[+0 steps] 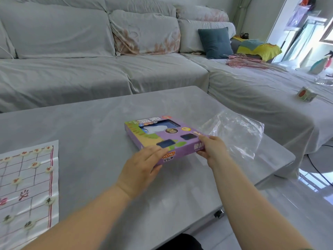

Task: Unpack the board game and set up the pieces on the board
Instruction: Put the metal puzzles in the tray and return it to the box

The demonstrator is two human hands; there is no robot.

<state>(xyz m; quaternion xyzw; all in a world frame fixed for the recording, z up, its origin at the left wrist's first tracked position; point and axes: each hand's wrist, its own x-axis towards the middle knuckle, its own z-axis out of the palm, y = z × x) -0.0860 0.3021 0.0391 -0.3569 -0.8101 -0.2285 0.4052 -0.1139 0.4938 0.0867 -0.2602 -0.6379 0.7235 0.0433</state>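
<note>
left hand (142, 166) and right hand (211, 149) clamp the game box (173, 137), title end pointing away.

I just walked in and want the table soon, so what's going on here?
A person holds a purple game box by its near edge with both bare hands: the left grip on the near corner, the right grip pinching the right corner. The box looks unopened, on or just above the grey table. A clear plastic bag lies just right of it. A paper chess sheet with round pieces lies at the table's left.
</note>
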